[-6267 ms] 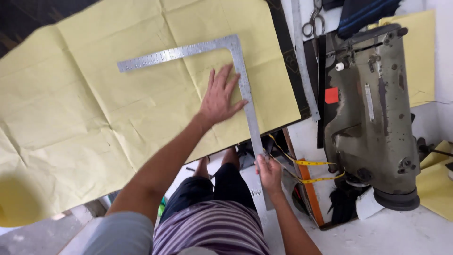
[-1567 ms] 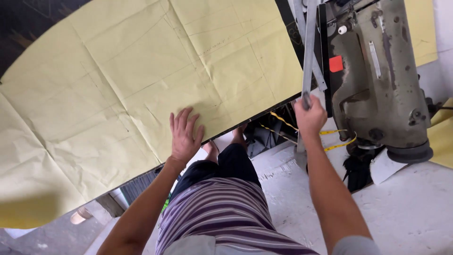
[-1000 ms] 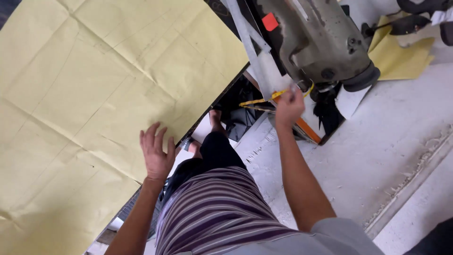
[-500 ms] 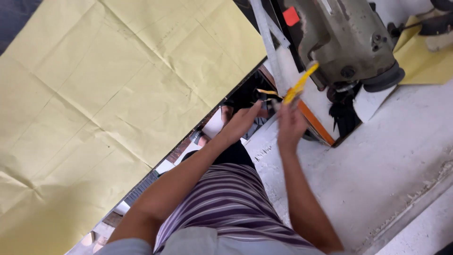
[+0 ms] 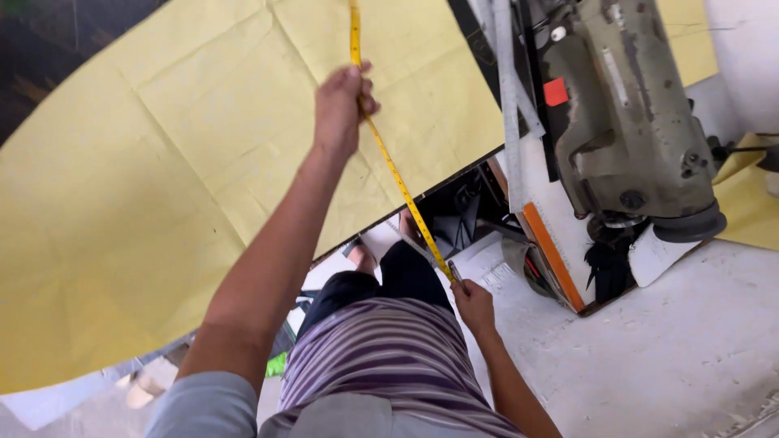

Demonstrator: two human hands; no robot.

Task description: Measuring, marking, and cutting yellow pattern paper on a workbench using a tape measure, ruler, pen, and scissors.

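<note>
The left hand [image 5: 339, 105] pinches a yellow tape [image 5: 389, 162] over a big yellow paper [image 5: 162, 203]. Its fingers are closed tight on the tape. The right hand [image 5: 473, 304] is low, near the person's lap, and its fingers grip the tape's end. The tape runs tight between the two hands, from 12 o'clock down to 5 o'clock. More tape goes on past the left hand toward the top edge.

The paper lies flat and open on the counter [image 5: 475, 45], with fold lines all over it. No drawn lines or cuts show on it. So I think the measuring is just getting started, and any marking or cutting is not done.

At 2 o'clock stands an old green sewing machine [image 5: 625, 122]. It has a small red square label [image 5: 556, 92] on its side. A long grey ruler [image 5: 507, 105] lies just beside the machine. A white tag [image 5: 657, 255] hangs under the machine at 4 o'clock. More yellow paper [image 5: 751, 211] peeks out at 3 o'clock.
</note>
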